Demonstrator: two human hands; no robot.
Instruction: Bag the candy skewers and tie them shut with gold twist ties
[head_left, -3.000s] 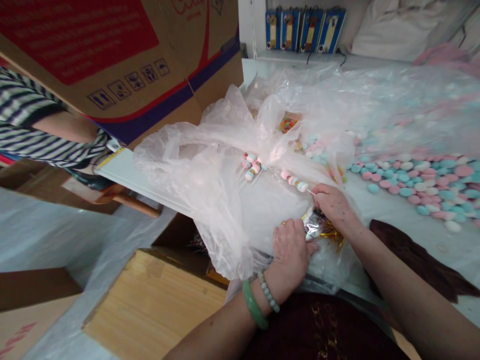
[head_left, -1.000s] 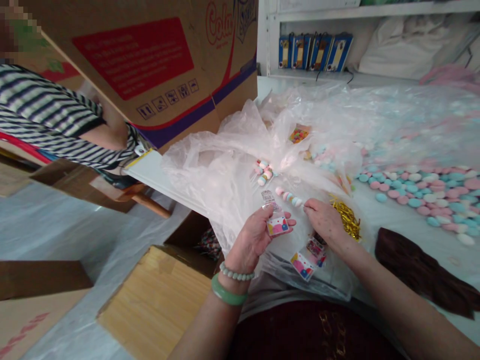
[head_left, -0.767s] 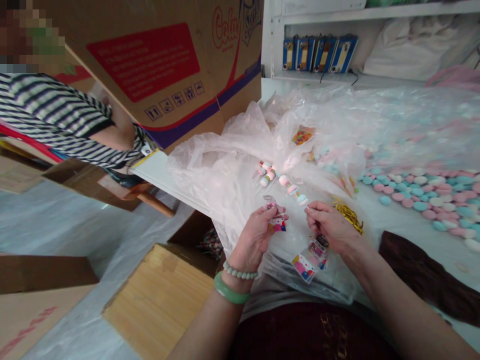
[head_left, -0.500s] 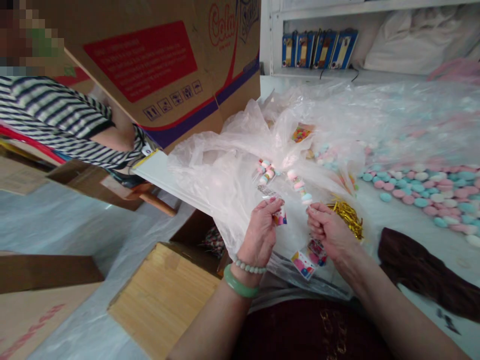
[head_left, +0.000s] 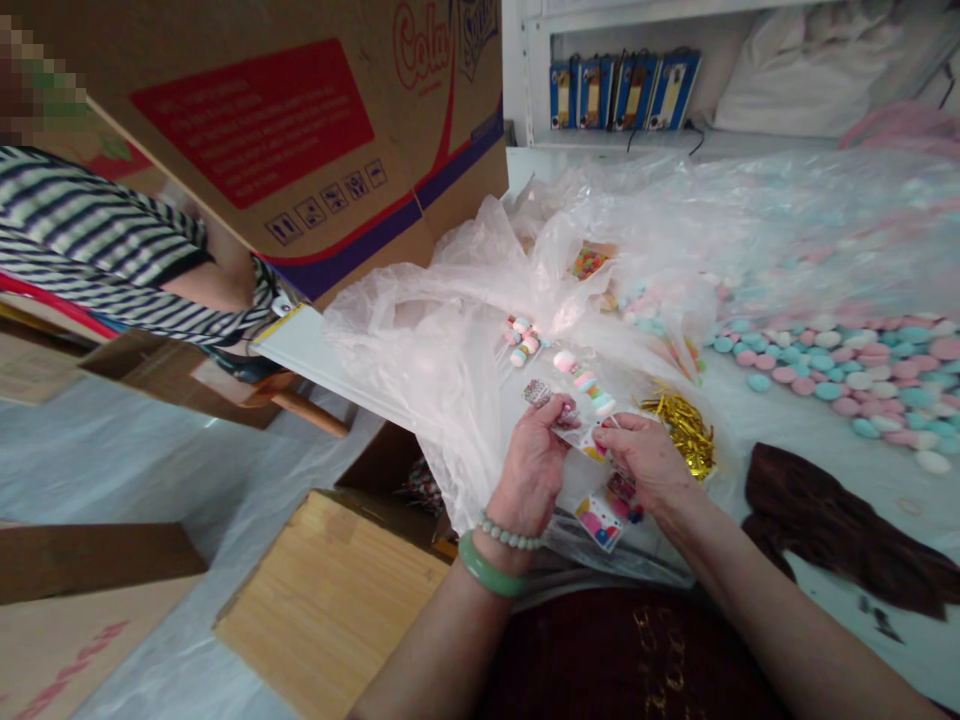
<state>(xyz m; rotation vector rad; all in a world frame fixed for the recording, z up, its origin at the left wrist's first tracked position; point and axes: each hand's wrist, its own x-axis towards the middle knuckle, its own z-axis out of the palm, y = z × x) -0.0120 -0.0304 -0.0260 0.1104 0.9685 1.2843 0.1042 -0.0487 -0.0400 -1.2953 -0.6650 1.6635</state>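
Observation:
In my left hand (head_left: 531, 462), the fingers are closed on a small clear packet (head_left: 551, 400) with a printed card. My right hand (head_left: 645, 458) is closed too, its thumb and forefinger at the packet's colourful card end. From these right fingers a marshmallow skewer (head_left: 583, 382) in pink, white and blue points up and left; its lower end is hidden. A cluster of similar skewered marshmallows (head_left: 522, 340) lies on the plastic just beyond. Below my hands rests another printed packet (head_left: 600, 522), partly under the right hand. Gold tinsel strips (head_left: 686, 435) lie beside my right wrist.
Loose pastel marshmallows (head_left: 862, 370) spread across the right of the table under clear plastic sheeting (head_left: 420, 330). A dark brown cloth (head_left: 832, 520) lies near my right forearm. A large cardboard box (head_left: 300, 130) stands at the back left, beside a person in a striped shirt (head_left: 112, 230).
My hands have come together, the right moving left and slightly down with the marshmallow skewer. The packet in my left hand has turned, its card end now at my right fingers.

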